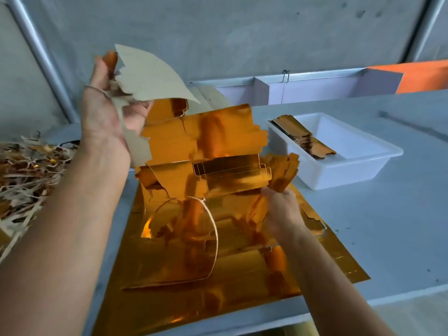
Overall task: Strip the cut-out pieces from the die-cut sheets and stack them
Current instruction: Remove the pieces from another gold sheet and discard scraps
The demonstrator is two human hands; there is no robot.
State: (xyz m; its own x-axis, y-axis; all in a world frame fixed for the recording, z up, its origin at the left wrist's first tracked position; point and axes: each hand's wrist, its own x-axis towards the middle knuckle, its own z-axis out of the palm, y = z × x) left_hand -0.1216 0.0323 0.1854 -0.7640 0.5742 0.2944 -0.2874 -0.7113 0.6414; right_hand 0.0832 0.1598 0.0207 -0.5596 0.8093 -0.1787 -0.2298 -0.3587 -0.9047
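I am watching the left hand (106,110) gripping the lifted gold die-cut sheet (206,141) by its torn top edge while the right hand (282,209) is pinching a bunch of stripped gold pieces (284,170). A short stack of cut-outs (303,139) is already lying in the white tray (358,168), scrap (26,170) is piling up on the left, and more sheets (242,282) are waiting on the bench (388,226), so I judge the job barely partway through.

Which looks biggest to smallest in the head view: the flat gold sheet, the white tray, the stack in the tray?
1. Flat gold sheet, by far the largest, though it lies nearest the camera.
2. White tray.
3. Stack of cut pieces, which fits inside the tray.
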